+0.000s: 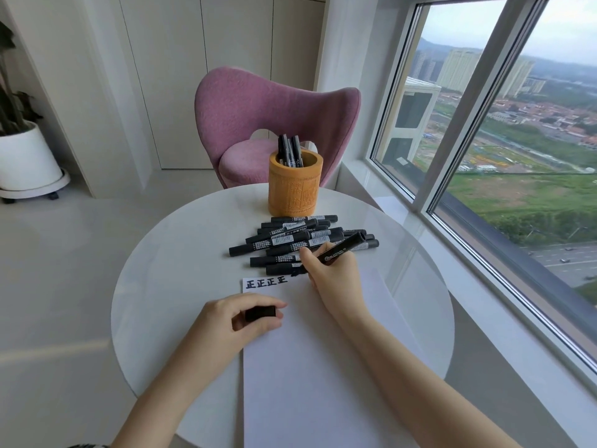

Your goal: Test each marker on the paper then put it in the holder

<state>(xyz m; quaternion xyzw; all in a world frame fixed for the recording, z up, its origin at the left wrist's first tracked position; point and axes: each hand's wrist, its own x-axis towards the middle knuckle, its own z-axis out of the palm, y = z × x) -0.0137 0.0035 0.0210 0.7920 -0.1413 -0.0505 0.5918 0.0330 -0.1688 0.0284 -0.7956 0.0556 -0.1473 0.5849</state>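
Note:
A white paper (310, 367) lies on the round white table (168, 286), with several black characters written along its top edge. My right hand (332, 273) grips an uncapped black marker (342, 248), its tip at the paper's top edge just right of the characters. My left hand (235, 321) rests on the paper's left edge and pinches the black cap (260, 313). A pile of several black markers (300, 240) lies beyond the paper. The orange carved holder (295, 185) stands behind the pile with several markers in it.
A pink chair (277, 124) stands behind the table. A window and its sill (420, 227) run along the right. A white plant pot (26, 160) sits on the floor at far left.

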